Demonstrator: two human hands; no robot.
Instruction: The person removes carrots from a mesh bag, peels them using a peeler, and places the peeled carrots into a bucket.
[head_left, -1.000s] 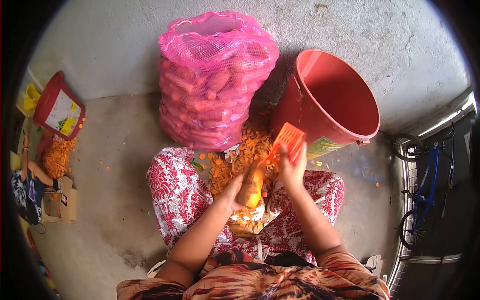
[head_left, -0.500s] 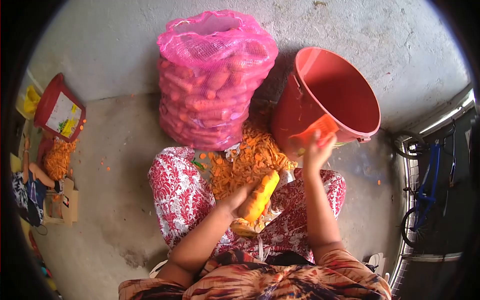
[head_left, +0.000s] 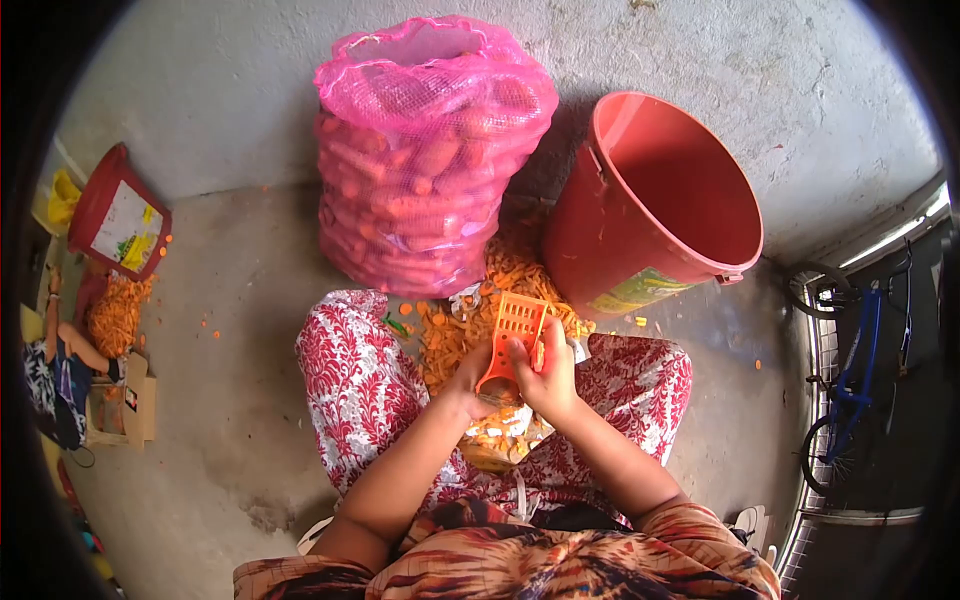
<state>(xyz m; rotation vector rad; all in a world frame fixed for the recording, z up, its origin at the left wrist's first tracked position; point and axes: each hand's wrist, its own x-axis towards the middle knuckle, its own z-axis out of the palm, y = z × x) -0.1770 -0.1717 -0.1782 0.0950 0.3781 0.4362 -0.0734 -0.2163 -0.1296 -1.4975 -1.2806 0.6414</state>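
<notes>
My right hand [head_left: 549,378] grips an orange plastic peeler [head_left: 520,318] with a broad, slotted body, its thumb pressed on the face. The peeler is held over my left hand [head_left: 474,380], and the two hands nearly meet above my lap. My left hand is curled round a carrot [head_left: 500,388], which is mostly hidden behind the peeler and fingers. Underneath and beyond the hands lies a heap of orange peelings [head_left: 450,350] with some round carrot slices.
Against the wall stand a pink mesh sack [head_left: 420,200] full of carrots and a red bucket [head_left: 585,225]. At the far left another person [head_left: 65,350] sits near a second red bucket [head_left: 110,215] and more peelings [head_left: 118,315]. A blue bicycle [head_left: 855,390] is at the right.
My right hand has brought the peeler down and left from beside the red bucket to my left hand. The carrot, plainly visible before, is now mostly covered.
</notes>
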